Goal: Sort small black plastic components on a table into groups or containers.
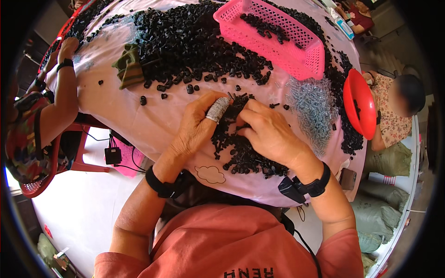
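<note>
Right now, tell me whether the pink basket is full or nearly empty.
Nearly empty: the pink basket holds only a thin scatter of small black parts on its floor.

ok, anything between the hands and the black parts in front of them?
Nothing visible. Left hand and right hand both rest directly on the pile of small black parts on the pink cloth. The pink basket sits farther back across more loose parts.

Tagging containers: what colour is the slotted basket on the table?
Pink basket, holding a few black parts; head view.
</note>
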`<action>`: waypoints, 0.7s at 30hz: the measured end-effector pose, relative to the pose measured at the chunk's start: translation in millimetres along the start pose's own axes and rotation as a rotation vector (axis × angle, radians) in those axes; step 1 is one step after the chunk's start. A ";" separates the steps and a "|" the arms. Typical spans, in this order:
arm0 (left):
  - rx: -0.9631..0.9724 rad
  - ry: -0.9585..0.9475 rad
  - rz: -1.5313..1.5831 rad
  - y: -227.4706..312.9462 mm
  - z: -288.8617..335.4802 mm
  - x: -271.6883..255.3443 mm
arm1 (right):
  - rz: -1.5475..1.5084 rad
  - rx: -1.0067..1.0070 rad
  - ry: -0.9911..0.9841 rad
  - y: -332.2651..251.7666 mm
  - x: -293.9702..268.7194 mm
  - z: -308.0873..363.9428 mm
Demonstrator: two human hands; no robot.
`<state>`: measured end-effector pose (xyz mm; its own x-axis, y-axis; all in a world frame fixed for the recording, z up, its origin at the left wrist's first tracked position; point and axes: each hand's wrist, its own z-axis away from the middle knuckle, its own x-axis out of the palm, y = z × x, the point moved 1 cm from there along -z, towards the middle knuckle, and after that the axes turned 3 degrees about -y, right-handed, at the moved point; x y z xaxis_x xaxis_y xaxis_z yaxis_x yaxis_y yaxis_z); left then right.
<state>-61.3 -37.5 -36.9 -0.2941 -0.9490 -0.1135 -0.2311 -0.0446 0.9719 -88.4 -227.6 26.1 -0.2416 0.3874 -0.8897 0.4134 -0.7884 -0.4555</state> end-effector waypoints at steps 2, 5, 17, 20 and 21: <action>0.028 0.000 -0.020 -0.3 -0.3 -0.5 | -0.016 -0.025 0.008 9.1 -8.7 -5.0; 0.049 -0.003 -0.052 2.5 -1.9 0.3 | -0.004 0.054 0.233 22.8 -31.2 -22.8; 0.001 0.004 0.053 -2.4 -0.4 0.9 | 0.025 -0.048 0.215 2.3 19.8 -11.6; -0.072 -0.034 0.074 0.1 -0.3 0.8 | 0.044 -0.050 0.235 4.8 24.2 -14.8; -0.074 -0.033 0.074 0.0 0.0 0.5 | 0.043 -0.051 0.234 4.5 26.0 -16.2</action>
<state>-61.4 -38.0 -36.9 -0.3384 -0.9398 -0.0467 -0.1391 0.0009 0.9903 -78.6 -213.3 0.5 -0.0154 0.4586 -0.8885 0.4639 -0.7839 -0.4126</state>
